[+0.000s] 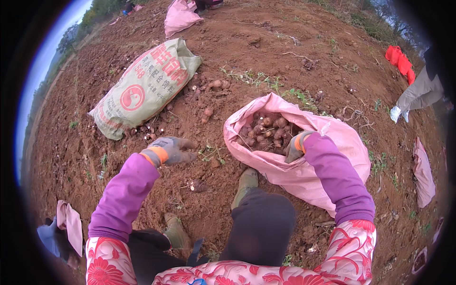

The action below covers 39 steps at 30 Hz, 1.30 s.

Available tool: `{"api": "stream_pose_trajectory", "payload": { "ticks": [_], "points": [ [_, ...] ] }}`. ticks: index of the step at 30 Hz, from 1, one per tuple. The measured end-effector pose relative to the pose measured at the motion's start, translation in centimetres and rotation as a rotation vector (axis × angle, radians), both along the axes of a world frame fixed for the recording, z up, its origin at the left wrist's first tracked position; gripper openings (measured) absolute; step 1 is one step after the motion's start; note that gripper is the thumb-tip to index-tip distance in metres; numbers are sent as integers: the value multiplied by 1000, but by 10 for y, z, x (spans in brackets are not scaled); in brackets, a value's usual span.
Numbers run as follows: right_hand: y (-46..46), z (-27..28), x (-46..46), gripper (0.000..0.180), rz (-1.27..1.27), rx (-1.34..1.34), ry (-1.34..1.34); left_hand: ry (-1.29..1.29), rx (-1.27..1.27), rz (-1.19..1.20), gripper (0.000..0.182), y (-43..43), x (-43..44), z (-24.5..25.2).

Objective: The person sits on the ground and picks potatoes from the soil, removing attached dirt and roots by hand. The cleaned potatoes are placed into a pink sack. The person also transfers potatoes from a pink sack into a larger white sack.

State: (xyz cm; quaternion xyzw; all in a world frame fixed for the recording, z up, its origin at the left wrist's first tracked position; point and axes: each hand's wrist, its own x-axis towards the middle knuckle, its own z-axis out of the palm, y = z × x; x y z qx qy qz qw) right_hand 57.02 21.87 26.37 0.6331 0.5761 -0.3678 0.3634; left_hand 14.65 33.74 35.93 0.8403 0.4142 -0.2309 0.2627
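Observation:
My left hand (174,150), in a grey work glove with an orange cuff, is held over the brown soil with its fingers apart and nothing between them. At the mouth of a pink woven sack (342,142) is my right hand (297,146), gloved alike; its fingers are partly hidden by the glove and the sack's edge, so its grip is unclear. Many round brown tubers (272,130) with soil on them lie inside the sack. One more tuber with a pale cut end (196,185) rests on the ground between my arms.
A printed woven feed sack (142,89) lies at the upper left, with loose tubers (219,84) beside it. Farther up stands another pink sack (181,17) near a person. People in part view are at the right edge (420,92) and lower left (50,235). My boots (245,185) stand on uneven soil.

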Motion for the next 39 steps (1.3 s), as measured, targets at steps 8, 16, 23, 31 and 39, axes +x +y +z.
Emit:
{"api": "stream_pose_trajectory", "payload": {
  "ticks": [8, 16, 23, 31, 39],
  "points": [
    [0, -11, -4, 78, -347, 222, 150, 89, 187, 715, 61, -64, -286, 74],
    [114, 21, -3, 61, -514, 699, -316, 171, -116, 801, 70, -50, -360, -29],
    [316, -107, -184, 51, -330, 669, 204, -76, -257, 325, 71, 134, -227, -171],
    [328, -228, -279, 63, -386, 649, 65, 10, -560, 191, 70, 199, -218, -199],
    [143, -147, -341, 51, -1584, 120, 1220, -304, -323, 751, 63, 225, -346, -155]
  ]
}}
